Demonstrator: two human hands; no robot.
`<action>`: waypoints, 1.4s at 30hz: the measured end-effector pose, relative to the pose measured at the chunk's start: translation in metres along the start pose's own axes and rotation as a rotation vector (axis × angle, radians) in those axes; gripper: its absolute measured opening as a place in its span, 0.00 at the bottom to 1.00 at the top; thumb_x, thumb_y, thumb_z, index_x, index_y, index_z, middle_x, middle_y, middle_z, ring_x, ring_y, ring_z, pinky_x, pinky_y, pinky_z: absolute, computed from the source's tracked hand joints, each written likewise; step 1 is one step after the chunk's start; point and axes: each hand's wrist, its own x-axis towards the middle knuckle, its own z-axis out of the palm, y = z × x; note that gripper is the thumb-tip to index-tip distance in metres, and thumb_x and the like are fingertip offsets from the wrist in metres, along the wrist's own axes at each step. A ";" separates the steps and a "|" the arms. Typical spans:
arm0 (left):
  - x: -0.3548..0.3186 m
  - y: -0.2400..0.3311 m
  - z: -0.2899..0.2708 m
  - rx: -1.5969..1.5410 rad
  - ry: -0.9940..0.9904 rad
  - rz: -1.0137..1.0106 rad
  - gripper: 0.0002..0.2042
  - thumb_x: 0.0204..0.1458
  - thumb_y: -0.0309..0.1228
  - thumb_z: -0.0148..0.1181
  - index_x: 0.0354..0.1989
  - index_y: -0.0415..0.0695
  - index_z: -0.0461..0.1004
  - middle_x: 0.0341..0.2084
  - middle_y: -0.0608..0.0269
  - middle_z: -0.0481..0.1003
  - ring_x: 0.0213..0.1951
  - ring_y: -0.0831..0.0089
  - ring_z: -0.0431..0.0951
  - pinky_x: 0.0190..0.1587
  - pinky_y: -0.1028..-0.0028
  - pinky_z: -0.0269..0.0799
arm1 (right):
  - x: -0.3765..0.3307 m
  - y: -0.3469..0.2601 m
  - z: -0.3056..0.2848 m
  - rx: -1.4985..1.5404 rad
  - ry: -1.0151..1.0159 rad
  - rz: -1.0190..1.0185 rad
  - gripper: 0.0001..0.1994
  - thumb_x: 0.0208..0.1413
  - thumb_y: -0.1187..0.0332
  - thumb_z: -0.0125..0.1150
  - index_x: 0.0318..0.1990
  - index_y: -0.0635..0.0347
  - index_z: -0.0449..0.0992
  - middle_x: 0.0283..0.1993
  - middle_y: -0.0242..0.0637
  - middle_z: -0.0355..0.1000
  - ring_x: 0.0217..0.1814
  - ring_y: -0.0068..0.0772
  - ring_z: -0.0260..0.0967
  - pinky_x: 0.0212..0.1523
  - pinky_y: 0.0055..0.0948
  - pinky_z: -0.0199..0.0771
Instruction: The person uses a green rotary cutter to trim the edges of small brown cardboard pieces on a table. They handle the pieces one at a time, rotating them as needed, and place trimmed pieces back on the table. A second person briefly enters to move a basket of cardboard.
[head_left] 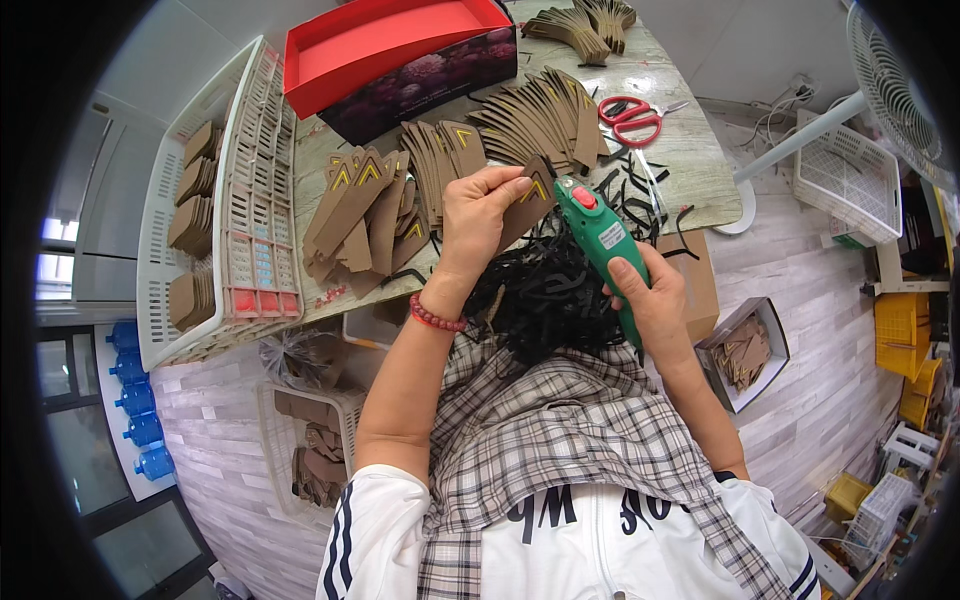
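Head view: mid-frame, the left hand (pixel 477 215) pinches a brown piece (pixel 526 212) on its right; the right hand (pixel 655 300) grips a green tool (pixel 596 232).

Table (pixel 702 172), red box (pixel 395 58), scissors (pixel 656 113), brown pieces (pixel 530 120)

Looks like a small hand workshop. Shows as much in the brown pieces (pixel 537 112) fanned out in batches across the surface (pixel 705 170), with red-handled scissors (pixel 628 119) and a heap of black strips (pixel 560 285) nearby. Fits also with the green handheld tool (pixel 603 237) in use, the white crate (pixel 262 180) of stacked pieces beside the surface, and the basket (pixel 272 462) and open box (pixel 773 330) of more pieces on the plank-patterned floor (pixel 770 250). Includes a fan (pixel 895 85), yellow bins (pixel 900 335) at the right and blue water bottles (pixel 140 400) at the left.
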 end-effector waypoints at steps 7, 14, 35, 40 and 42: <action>0.001 0.009 -0.001 0.120 -0.093 -0.022 0.06 0.50 0.24 0.60 0.34 0.33 0.79 0.26 0.67 0.77 0.30 0.83 0.74 0.35 0.82 0.69 | 0.001 0.000 -0.002 0.023 0.007 -0.007 0.18 0.55 0.60 0.63 0.45 0.66 0.74 0.28 0.28 0.70 0.26 0.14 0.64 0.24 0.16 0.66; 0.013 0.023 -0.016 0.308 -0.250 0.009 0.08 0.50 0.26 0.60 0.34 0.32 0.78 0.25 0.64 0.77 0.29 0.82 0.74 0.34 0.80 0.70 | 0.003 -0.002 -0.006 -0.002 -0.033 0.004 0.18 0.55 0.60 0.62 0.46 0.66 0.74 0.29 0.29 0.71 0.26 0.14 0.65 0.24 0.16 0.66; 0.083 -0.022 -0.063 1.687 0.101 0.351 0.31 0.44 0.42 0.65 0.57 0.45 0.66 0.60 0.44 0.57 0.67 0.49 0.45 0.65 0.44 0.35 | -0.001 0.004 -0.003 -0.015 0.029 0.036 0.17 0.55 0.60 0.62 0.45 0.66 0.74 0.28 0.29 0.71 0.26 0.15 0.65 0.25 0.17 0.67; 0.072 -0.032 -0.053 1.519 0.128 0.606 0.28 0.41 0.29 0.65 0.54 0.46 0.67 0.57 0.47 0.61 0.66 0.50 0.47 0.66 0.46 0.34 | 0.005 0.010 -0.002 -0.035 0.041 0.050 0.16 0.55 0.60 0.62 0.43 0.65 0.75 0.25 0.28 0.70 0.23 0.14 0.63 0.23 0.16 0.64; 0.066 -0.032 -0.048 1.361 0.143 0.634 0.28 0.40 0.22 0.63 0.54 0.48 0.66 0.42 0.55 0.70 0.58 0.54 0.61 0.65 0.53 0.44 | 0.007 0.012 0.000 -0.039 0.041 0.052 0.16 0.55 0.60 0.62 0.43 0.64 0.75 0.25 0.28 0.70 0.23 0.13 0.63 0.23 0.16 0.63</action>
